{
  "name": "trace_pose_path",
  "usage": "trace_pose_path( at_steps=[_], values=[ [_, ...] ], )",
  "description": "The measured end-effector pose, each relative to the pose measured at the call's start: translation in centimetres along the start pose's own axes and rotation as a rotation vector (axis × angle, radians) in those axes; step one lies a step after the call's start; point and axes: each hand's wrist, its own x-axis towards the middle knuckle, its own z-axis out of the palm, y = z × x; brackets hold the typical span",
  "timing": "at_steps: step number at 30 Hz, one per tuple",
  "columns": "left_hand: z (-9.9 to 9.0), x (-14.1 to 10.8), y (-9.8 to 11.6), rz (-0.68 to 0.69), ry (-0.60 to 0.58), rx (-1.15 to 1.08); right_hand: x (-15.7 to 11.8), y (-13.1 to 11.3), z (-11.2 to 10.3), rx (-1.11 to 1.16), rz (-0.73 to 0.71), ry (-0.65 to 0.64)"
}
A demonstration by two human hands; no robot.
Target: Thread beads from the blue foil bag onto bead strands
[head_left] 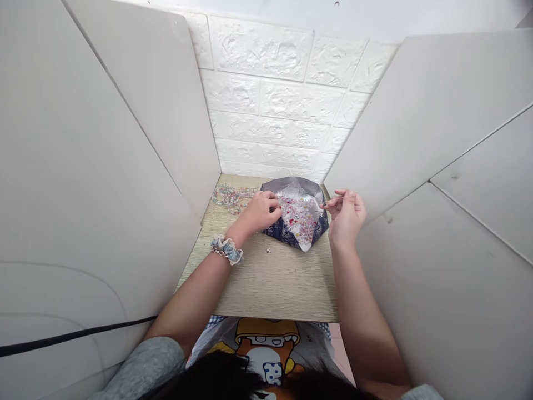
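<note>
An open bag (318,229), silver inside and dark blue patterned outside, lies near the back of the wooden table. Many small pink, red and clear beads (296,214) fill it. My left hand (262,210) is at the bag's left edge, thumb and fingers pinched together; what they hold, if anything, is too small to name. Beyond the bag's right side my right hand (347,210) pinches something thin, like a thread or needle, which I cannot make out clearly. Strings of coloured beads (233,196) lie at the back left, behind my left hand.
Pale panels (166,83) (437,111) rise on both sides of the table (275,289), and a white brick-patterned wall (283,94) stands behind it. One tiny object (268,251) lies in front of the bag. A black cable (79,334) runs at the lower left.
</note>
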Motion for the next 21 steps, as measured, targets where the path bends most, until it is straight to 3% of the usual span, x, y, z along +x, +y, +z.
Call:
trace_pose_path(
  at_steps=[8, 13, 21],
  values=[
    [-0.8, -0.5, 0.3, 0.056, 0.079, 0.305, 0.1, -0.7, -0.3, 0.077, -0.103, 0.129],
    [-1.2, -0.7, 0.5, 0.087, 0.059, 0.389, 0.2, -0.7, -0.3, 0.079, -0.121, 0.174],
    [-1.2, -0.8, 0.1, 0.115, 0.015, 0.461, -0.3, 0.0, 0.2, -0.084, -0.142, 0.063]
  ],
)
